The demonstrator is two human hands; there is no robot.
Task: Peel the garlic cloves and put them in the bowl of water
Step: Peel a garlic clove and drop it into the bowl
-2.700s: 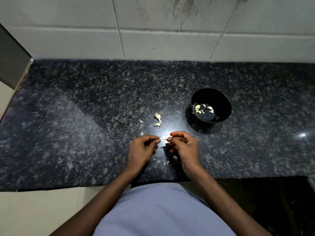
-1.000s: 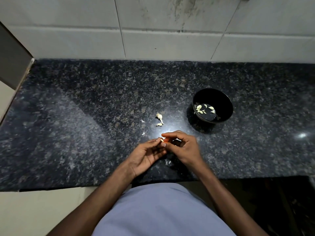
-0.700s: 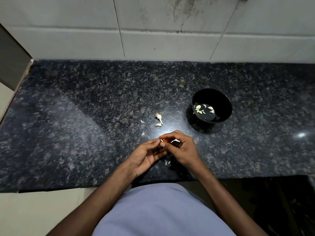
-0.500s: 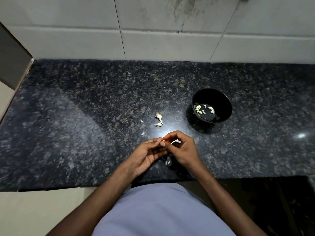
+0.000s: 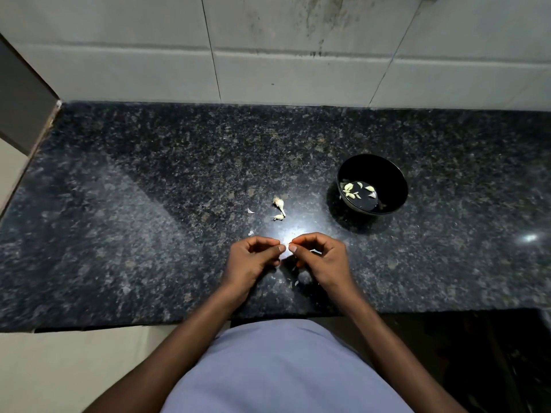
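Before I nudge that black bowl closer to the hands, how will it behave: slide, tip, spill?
The black bowl looks round with a narrower base, so a push high on the rim may tip it; push low. The polished granite counter should let it slide readily. Peeled cloves float in shallow water, so it probably sloshes if jerked.

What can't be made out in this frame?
- Head view: the garlic clove between left hand and right hand; the fingertips hide it, so peel state is unclear.
- Bowl: waterline invisible against the dark inside.
- Bits on the counter under the hands: too small to identify.
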